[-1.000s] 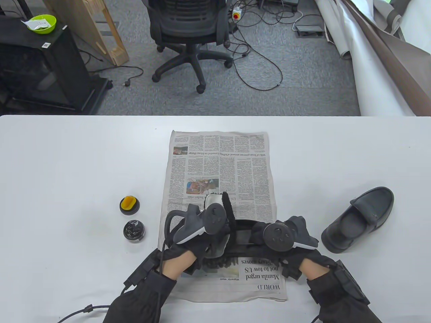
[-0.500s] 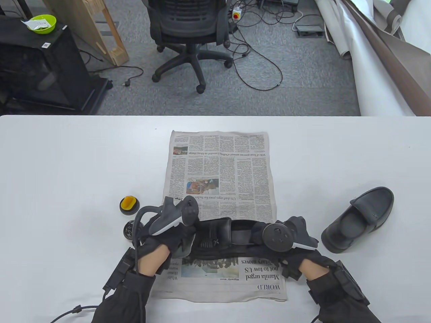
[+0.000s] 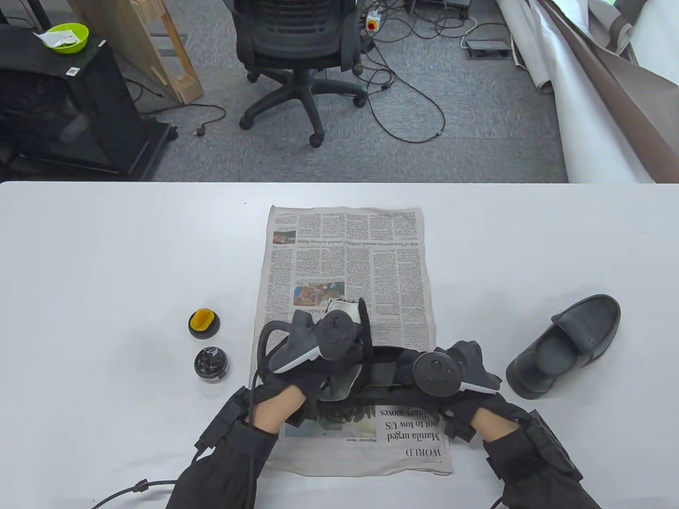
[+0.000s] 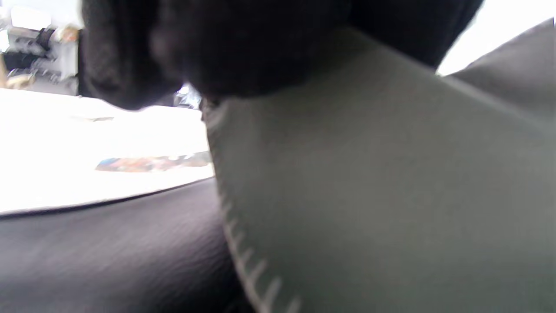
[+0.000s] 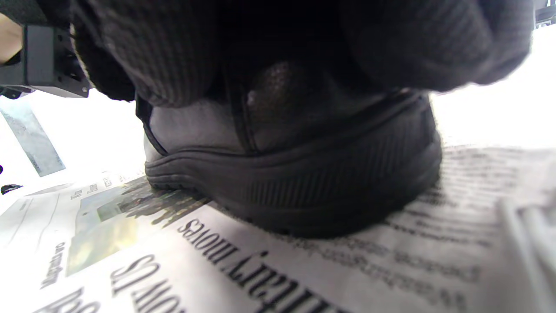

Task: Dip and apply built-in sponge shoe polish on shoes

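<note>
While the shoe lies sideways across the near part of the newspaper, everything turns on which end each hand covers.

Shoe axis: the shoe runs left to right on the paper, heel under the right hand, toe end under the left.

Left hand: the left hand is over the toe end with a pale cloth against the dark leather (a fold sticks up past the tracker); how tightly its fingers close on the cloth I cannot tell.

Right hand: the right hand grips the heel, fingers curled over the back.

Polish: the open tin and its yellow-sponge lid sit just left of the paper, nearer the left hand.

Spare shoe: the second shoe lies well right, off the paper.

Judgement: a dip would fall to the left hand.
</note>
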{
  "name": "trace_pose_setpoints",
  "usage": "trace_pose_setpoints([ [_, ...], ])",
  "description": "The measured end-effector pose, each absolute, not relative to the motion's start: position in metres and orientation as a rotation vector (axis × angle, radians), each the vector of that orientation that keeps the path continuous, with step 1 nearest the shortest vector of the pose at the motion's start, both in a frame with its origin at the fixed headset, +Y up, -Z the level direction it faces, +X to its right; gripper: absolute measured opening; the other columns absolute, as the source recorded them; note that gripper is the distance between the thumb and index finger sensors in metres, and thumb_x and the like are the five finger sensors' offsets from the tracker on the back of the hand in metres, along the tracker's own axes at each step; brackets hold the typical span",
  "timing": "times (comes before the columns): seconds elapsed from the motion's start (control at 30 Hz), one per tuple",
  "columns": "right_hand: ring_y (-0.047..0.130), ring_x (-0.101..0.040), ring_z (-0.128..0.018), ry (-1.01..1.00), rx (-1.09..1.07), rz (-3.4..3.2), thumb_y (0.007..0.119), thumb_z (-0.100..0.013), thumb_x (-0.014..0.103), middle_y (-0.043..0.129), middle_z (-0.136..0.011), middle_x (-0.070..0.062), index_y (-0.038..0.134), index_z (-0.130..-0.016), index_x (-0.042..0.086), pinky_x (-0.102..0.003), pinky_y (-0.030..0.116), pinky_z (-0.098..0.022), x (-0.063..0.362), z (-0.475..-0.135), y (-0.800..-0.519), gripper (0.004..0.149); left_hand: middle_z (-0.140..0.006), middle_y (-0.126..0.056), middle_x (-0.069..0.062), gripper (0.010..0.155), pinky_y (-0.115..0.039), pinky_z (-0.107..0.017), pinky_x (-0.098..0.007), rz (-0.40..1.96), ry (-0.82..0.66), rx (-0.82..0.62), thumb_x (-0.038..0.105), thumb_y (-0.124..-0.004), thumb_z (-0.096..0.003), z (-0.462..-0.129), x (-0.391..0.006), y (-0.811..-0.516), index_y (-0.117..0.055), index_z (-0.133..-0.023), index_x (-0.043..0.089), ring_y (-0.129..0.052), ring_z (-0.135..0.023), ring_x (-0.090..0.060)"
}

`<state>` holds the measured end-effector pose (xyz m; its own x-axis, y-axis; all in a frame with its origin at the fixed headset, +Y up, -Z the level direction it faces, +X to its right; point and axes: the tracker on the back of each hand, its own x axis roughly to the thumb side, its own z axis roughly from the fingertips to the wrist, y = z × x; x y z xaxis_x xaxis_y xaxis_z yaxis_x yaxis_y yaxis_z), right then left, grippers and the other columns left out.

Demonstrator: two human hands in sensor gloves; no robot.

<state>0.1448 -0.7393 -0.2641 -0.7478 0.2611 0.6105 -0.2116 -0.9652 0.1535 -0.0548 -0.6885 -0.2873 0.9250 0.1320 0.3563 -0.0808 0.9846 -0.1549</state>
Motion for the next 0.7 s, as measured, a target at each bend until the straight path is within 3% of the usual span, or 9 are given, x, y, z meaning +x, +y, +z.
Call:
trace_pose_setpoints([
  [0.13, 0.093, -0.022, -0.028, 0.109, 0.968, 2.726, 0.082, -0.033, 0.055, 0.083, -0.076, 0.001, 0.093, -0.060, 0.027, -0.045, 0.084, -0.044, 0.144, -0.264, -0.739, 0.040, -0.058, -0.098, 0.003, 0.053, -0.092, -0.038, -0.037, 0.073, -0.310, -0.262, 0.049, -0.080, -0.0439, -0.296, -0.049, -0.702, -0.074, -0.094, 0.035, -0.098, -0.015, -0.005],
  [0.3, 0.093, -0.022, -0.028, 0.109, 0.964, 2.726, 0.083, -0.033, 0.055, 0.083, -0.075, 0.001, 0.093, -0.060, 0.027, -0.045, 0.084, -0.044, 0.144, -0.264, -0.739, 0.040, -0.053, -0.099, 0.005, 0.052, -0.093, -0.037, -0.037, 0.073, -0.367, -0.256, 0.049, -0.078, -0.0447, -0.303, -0.058, -0.706, -0.075, -0.094, 0.032, -0.098, -0.012, -0.005],
  [0.7, 0.093, -0.021, -0.028, 0.108, 0.956, 2.727, 0.083, -0.033, 0.055, 0.083, -0.075, 0.001, 0.093, -0.060, 0.027, -0.045, 0.084, -0.044, 0.143, -0.264, -0.740, 0.040, -0.047, -0.101, 0.003, 0.049, -0.093, -0.034, -0.037, 0.000, -0.292, -0.370, 0.047, -0.082, -0.0448, -0.317, -0.099, -0.716, -0.082, -0.089, 0.027, -0.098, -0.008, -0.006],
])
